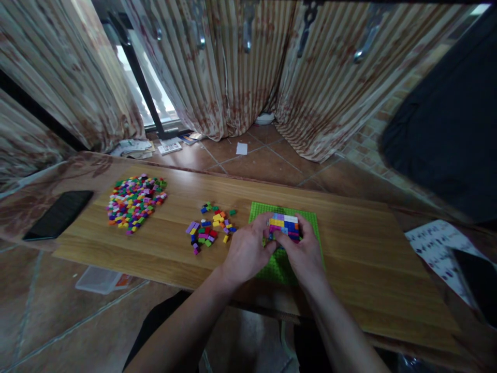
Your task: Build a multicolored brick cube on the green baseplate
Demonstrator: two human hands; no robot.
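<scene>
Gripping brick block point(284, 226): left hand point(246, 254), right hand point(305, 256); long axis left-right.

close head-height view, forward and down across the wooden board point(349, 243) toward the curtains point(240, 67)

No legible text, labels or signs anywhere.

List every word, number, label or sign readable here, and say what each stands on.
Nothing can be read.
Printed sheet at the far right: dark marks, too blurred.
Papers on the floor by the window: print too small.
Brick block held by left hand and right hand: no lettering shows.
</scene>
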